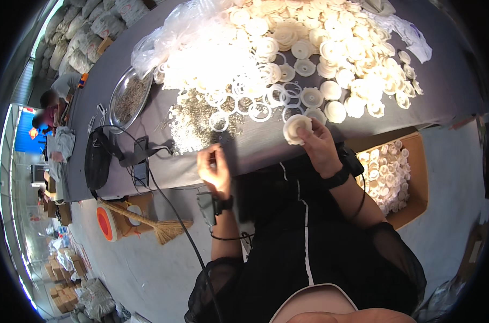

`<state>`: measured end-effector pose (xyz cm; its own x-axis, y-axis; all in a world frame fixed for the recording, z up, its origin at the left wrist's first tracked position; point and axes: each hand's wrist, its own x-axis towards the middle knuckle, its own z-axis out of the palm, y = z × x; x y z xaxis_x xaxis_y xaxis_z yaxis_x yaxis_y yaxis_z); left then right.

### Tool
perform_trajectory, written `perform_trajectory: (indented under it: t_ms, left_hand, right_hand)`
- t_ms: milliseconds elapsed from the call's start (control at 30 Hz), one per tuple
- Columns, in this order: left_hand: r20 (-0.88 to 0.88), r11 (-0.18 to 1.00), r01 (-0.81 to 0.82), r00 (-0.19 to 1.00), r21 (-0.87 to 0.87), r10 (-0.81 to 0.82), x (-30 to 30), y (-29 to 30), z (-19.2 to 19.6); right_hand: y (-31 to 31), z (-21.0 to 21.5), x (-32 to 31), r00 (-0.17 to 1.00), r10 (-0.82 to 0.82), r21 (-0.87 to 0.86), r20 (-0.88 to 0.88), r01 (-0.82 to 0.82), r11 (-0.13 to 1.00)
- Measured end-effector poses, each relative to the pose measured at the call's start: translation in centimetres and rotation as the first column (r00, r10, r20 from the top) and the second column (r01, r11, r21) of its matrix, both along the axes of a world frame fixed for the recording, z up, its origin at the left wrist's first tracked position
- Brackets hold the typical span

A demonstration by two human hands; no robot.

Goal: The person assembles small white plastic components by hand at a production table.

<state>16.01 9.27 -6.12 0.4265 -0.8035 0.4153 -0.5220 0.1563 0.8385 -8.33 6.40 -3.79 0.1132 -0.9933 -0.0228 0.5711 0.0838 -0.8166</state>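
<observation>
My right hand grips a white round plastic part by its rim, just over the table's front edge. To the left, my left hand is raised with its fingers curled and the fingertips together. Whatever it may be pinching is too small to make out. Beyond that hand lies a spread of tiny shiny pieces, with thin white rings beside and partly over it. A big heap of similar white round parts covers the far right of the table. Strong glare washes out the middle of the heap.
On the left stand a round metal tray of small bits and a black bag with cables. A cardboard box full of white parts sits below right. A broom lies below left. Other people are in the far left background.
</observation>
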Motion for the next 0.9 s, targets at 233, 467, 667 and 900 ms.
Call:
perform_trajectory:
  t_ms: [233,467,667,900]
  left_hand:
    - [0.35,0.923,-0.259,0.924,0.286,0.151,3.3,-0.9,0.3]
    - [0.304,0.911,-0.235,0.944,0.338,0.131,2.4,-0.3,0.7]
    - [0.292,0.921,-0.279,0.936,0.272,0.197,3.1,-0.6,0.4]
    - [-0.442,0.864,0.503,0.782,0.031,-0.439,-2.3,1.8,5.7]
  right_hand:
    - [0.7,-0.9,1.6,0.974,0.102,0.114,0.204,-0.127,0.985]
    - [1.8,1.2,1.3,0.863,-0.068,-0.416,-0.501,-0.172,0.893]
    - [1.3,2.3,1.3,0.759,-0.188,-0.598,-0.623,-0.308,0.74]
    - [1.2,2.7,2.4,0.788,-0.197,-0.725,-0.584,-0.397,0.563]
